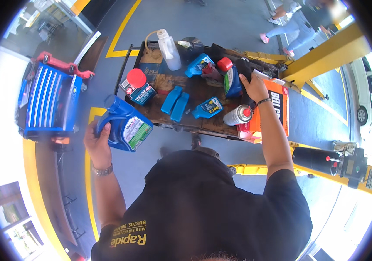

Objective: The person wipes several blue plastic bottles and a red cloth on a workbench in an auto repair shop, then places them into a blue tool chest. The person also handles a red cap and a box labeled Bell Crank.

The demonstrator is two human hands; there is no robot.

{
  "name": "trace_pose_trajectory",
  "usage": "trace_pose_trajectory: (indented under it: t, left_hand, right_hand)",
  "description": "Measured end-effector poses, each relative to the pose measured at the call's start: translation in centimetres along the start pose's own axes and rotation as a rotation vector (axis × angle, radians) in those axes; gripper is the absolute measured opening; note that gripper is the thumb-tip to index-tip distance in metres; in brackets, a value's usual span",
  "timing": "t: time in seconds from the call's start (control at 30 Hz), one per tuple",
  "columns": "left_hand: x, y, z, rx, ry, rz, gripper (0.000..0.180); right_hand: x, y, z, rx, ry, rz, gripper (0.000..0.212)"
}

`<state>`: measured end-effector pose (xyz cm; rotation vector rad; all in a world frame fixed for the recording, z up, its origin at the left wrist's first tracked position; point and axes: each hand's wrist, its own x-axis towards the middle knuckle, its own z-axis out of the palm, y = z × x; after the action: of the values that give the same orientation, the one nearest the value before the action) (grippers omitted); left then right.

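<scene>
At the cart's left front corner, my left hand (99, 145) is closed round the handle of a blue plastic jug (122, 126) with a green and white label. It holds the jug tilted in the air, clear of the cart. Over the cart's right side, my right hand (256, 89) is closed on a dark, cloth-like thing (244, 67); its fingers are partly hidden. Close by stand a blue bottle with a green label (232, 84), a red cap (225, 64), a spray can (237, 115) and an orange box (276, 106).
The dark cart (162, 81) bears several blue bottles (209, 108), a red-lidded container (139, 88) and a translucent squeeze bottle with a tube (170, 53). A blue drawer cabinet (51, 100) stands left. A yellow lift post (325, 56) rises right; another person (297, 30) is beyond.
</scene>
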<state>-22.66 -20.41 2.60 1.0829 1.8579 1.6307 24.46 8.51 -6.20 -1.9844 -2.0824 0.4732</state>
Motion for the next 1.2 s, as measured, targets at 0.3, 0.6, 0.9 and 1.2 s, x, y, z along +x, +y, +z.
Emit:
trace_pose_trajectory:
  t: [0.3,0.6,0.9,1.2]
  left_hand:
    - [-2.0,-2.0,-0.2,0.449,0.07,0.008,0.033]
    - [-2.1,-1.5,-1.0,0.355,-0.044,-0.075,0.02]
    - [-1.2,-2.0,-1.1,0.402,-0.109,0.018,0.022]
    - [0.3,-2.8,-1.9,0.543,-0.187,0.089,0.024]
  right_hand:
    - [0.5,-0.2,-0.1,0.047,0.03,0.024,0.056]
    - [-0.1,-2.8,-2.2,0.047,0.208,0.022,0.043]
    - [-2.2,-3.7,-3.4,0.052,0.353,0.13,0.042]
    - [-4.2,-2.5,-1.7,-0.034,0.059,0.171,0.051]
